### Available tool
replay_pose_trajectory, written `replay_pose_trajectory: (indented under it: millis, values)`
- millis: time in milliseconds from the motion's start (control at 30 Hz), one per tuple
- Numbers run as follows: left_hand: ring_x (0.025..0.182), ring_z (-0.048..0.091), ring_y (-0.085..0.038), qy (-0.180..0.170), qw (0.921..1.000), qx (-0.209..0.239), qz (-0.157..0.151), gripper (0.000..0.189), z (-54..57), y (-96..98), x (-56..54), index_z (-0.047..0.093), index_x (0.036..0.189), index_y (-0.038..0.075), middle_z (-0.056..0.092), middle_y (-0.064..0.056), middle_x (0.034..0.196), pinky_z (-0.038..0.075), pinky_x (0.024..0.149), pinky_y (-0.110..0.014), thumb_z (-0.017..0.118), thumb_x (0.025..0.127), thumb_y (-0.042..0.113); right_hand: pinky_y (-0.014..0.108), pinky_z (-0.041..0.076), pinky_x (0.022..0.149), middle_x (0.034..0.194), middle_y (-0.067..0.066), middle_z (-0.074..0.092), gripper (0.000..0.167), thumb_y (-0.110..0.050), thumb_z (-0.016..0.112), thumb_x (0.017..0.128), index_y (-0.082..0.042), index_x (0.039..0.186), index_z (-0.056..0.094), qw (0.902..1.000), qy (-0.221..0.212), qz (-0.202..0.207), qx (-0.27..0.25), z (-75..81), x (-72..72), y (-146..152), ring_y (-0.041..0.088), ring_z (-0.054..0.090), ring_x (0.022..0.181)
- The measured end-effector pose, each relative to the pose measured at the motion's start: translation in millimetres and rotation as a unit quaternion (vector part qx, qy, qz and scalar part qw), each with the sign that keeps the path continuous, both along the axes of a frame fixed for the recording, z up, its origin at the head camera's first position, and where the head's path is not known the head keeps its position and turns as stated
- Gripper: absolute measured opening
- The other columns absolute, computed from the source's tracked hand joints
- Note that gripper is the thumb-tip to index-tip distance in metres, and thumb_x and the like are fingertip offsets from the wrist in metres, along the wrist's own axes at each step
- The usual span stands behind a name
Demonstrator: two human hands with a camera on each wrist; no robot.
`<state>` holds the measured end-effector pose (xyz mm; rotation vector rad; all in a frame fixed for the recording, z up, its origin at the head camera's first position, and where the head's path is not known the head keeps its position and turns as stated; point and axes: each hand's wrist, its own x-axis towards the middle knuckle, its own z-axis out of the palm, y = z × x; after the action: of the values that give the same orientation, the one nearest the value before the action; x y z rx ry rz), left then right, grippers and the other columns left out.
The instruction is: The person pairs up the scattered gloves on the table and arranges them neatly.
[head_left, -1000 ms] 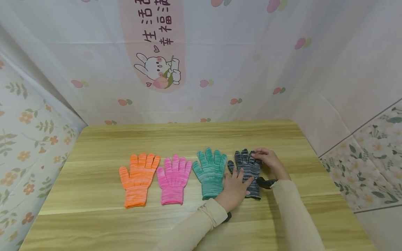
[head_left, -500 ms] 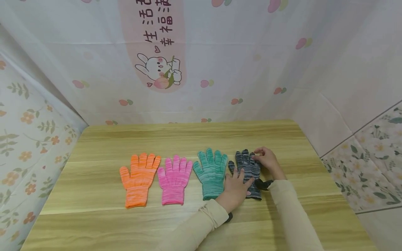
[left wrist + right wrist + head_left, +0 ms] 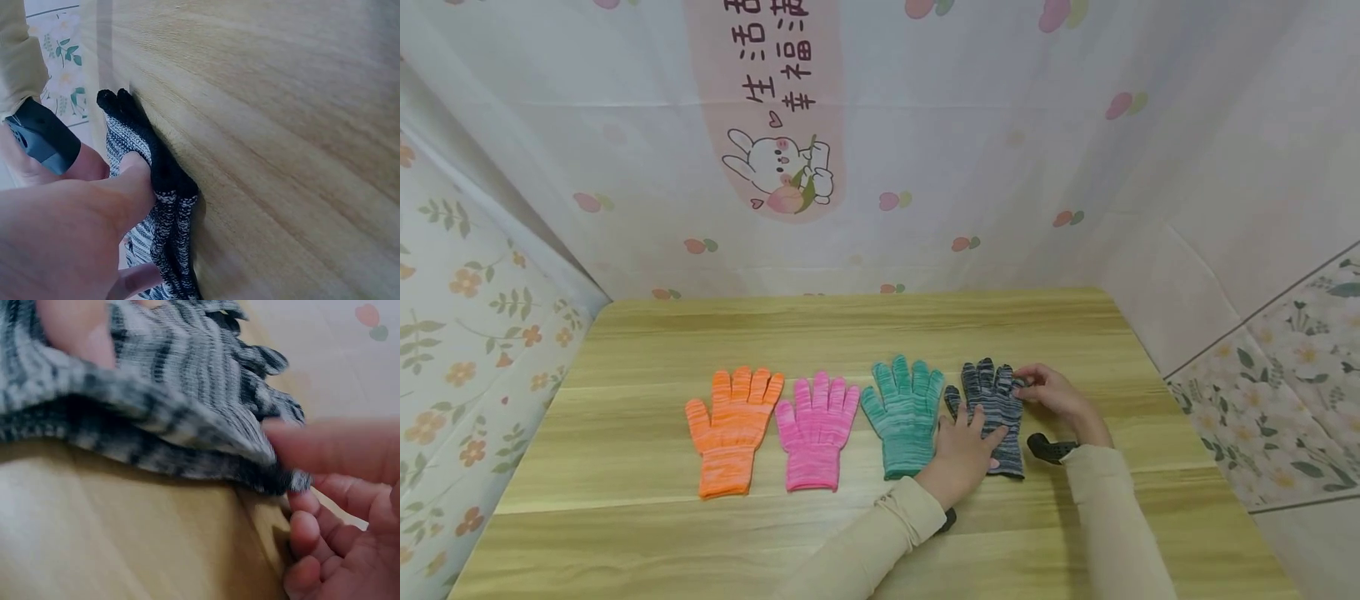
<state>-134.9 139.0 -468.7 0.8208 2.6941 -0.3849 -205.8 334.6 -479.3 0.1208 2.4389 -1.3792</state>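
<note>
In the head view a black-and-grey knitted glove lies at the right end of a row of gloves, fingers pointing away. My left hand rests on its palm and cuff with spread fingers; the left wrist view has the thumb on the cuff edge. My right hand pinches the glove's outermost finger at the right side. Up close in the right wrist view, thumb and fingertips meet around that knitted tip. Two layers of knit show along the glove's side, slightly parted.
To the left lie a green glove, a pink glove and an orange glove, flat on the wooden table. A patterned cloth hangs behind the table. Black wrist devices sit on the wrists.
My right hand has shifted slightly right and nearer, from the glove's fingertips to its outermost finger, drawing that finger outward. The left hand stays in place.
</note>
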Motion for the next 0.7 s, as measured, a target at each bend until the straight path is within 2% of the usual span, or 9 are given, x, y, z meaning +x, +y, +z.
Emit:
replay_pose_trajectory:
  millis: [67,267,533,600,700]
  values:
    - [0.142,0.022,-0.017,0.001,1.0000,0.001,0.002,0.055,-0.1,-0.9,-0.2,0.009,0.143,0.052,0.018,0.010,0.155,0.035,0.106,-0.038,0.026,0.090,0.059,0.025,0.041,0.071,0.096,0.009,0.042,0.046,-0.006,0.060,0.086,0.012,0.125,0.043,1.0000,0.004,0.004,-0.006,-0.1,0.7,-3.8,0.016,0.040,0.084]
    - [0.141,0.023,-0.017,0.000,0.9998,0.020,0.009,0.055,3.6,-4.1,0.1,0.013,0.142,0.053,0.021,0.011,0.154,0.035,0.105,-0.039,0.029,0.090,0.058,0.019,0.045,0.072,0.096,0.008,0.043,0.040,-0.003,0.057,0.088,0.010,0.124,0.045,0.9995,0.017,-0.026,0.005,-3.3,-1.8,-10.9,0.015,0.042,0.087]
    - [0.141,0.023,-0.017,0.008,0.9985,0.051,0.017,0.054,0.7,-6.3,1.2,0.016,0.141,0.053,0.022,0.012,0.153,0.035,0.105,-0.043,0.031,0.090,0.059,0.025,0.044,0.073,0.091,0.005,0.044,0.039,-0.006,0.054,0.090,0.008,0.126,0.045,0.9985,0.010,-0.044,0.032,-0.8,-4.8,-14.0,0.015,0.047,0.087]
    - [0.141,0.023,-0.018,0.009,0.9976,0.066,0.016,0.054,-0.1,-6.1,1.5,0.018,0.141,0.053,0.022,0.011,0.153,0.034,0.106,-0.044,0.032,0.090,0.058,0.026,0.044,0.074,0.093,0.007,0.048,0.040,-0.007,0.054,0.090,0.007,0.126,0.045,0.9978,0.010,-0.050,0.042,0.0,-4.5,-13.6,0.017,0.049,0.089]
    - [0.141,0.023,-0.018,0.006,0.9967,0.081,0.011,0.054,-0.7,-5.8,2.3,0.019,0.141,0.052,0.022,0.010,0.153,0.034,0.106,-0.045,0.034,0.089,0.058,0.032,0.043,0.078,0.104,0.017,0.052,0.042,-0.008,0.053,0.090,0.008,0.128,0.043,0.9973,0.004,-0.055,0.048,0.7,-3.4,-12.3,0.024,0.050,0.095]
